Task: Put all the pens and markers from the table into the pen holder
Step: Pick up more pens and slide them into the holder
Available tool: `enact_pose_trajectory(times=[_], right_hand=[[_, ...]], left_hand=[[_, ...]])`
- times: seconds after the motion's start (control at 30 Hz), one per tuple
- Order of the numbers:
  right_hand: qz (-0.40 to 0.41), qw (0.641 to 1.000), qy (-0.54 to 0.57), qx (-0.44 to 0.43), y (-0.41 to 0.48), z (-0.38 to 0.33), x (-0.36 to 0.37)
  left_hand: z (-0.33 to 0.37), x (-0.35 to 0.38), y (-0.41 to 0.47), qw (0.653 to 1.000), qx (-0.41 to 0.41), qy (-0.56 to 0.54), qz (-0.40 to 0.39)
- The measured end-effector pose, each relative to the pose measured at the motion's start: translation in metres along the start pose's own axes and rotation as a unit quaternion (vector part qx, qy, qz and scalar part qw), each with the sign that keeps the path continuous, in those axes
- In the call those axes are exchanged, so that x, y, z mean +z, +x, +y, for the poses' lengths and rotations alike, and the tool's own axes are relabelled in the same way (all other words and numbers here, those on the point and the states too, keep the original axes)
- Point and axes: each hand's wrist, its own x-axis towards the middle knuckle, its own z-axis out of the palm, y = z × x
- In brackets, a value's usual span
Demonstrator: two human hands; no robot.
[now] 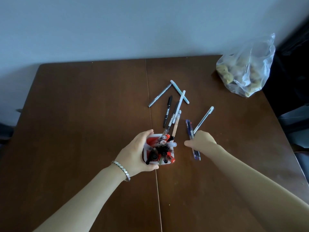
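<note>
A white and red pen holder [151, 138] packed with several pens and markers stands on the brown table [83, 106]. My left hand [138, 151] wraps around its left side. Just right of it, my right hand [201, 140] is closed over a blue pen [189, 127] and a clear grey pen [204, 117], both lying on the table. Beyond the holder lie loose pens: a black marker [167, 110], a grey pen [160, 95], two pale blue pens [179, 92], a dark pen [173, 114] and a beige one [175, 128].
A clear plastic bag [245, 69] with yellowish lumps sits at the table's far right corner. A seam [148, 91] runs down the middle of the table. Dark furniture stands off the right edge. A wall rises behind the table.
</note>
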Motion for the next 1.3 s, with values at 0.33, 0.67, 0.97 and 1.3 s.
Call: enact_pose_trajectory(times=[0.33, 0.67, 0.97, 1.3], right_hand=[[0.106, 0.901, 0.332, -0.258, -0.105, -0.001, -0.041], [0.105, 0.883, 0.421, -0.178, -0.113, -0.003, -0.012], [0.096, 0.909, 0.313, -0.256, -0.104, -0.021, -0.001], [0.268, 0.841, 0.257, -0.395, -0.097, -0.029, 0.006]], left_hand=[[0.0, 0.001, 0.0, 0.999, 0.017, 0.027, 0.007], [0.035, 0.003, 0.024, 0.963, 0.217, 0.142, 0.075], [0.012, 0.004, 0.006, 0.981, 0.126, -0.035, 0.145], [0.004, 0.004, -0.004, 0.989, 0.127, -0.033, 0.064]])
